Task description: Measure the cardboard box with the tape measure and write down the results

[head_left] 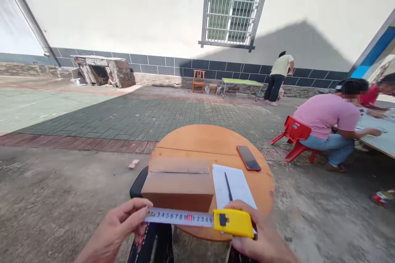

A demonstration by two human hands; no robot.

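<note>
My right hand (262, 238) grips a yellow tape measure case (233, 222) at the near edge of a round wooden table (200, 139). Its white blade (180, 216) is pulled out to the left, and my left hand (119, 226) pinches the blade's end. The stretched blade runs along the near side of a brown cardboard box (179, 185) that lies on the table. Right of the box lies a white sheet of paper (239, 181) with a black pen (228, 186) on it. A red phone (248, 158) rests farther back on the table.
A person in a pink shirt (327, 125) sits on a red chair (294, 137) at a table on the right. Another person (279, 76) stands by a green table (242, 82) at the far wall, near a wooden chair (198, 80). A black stool (138, 183) stands left of my table.
</note>
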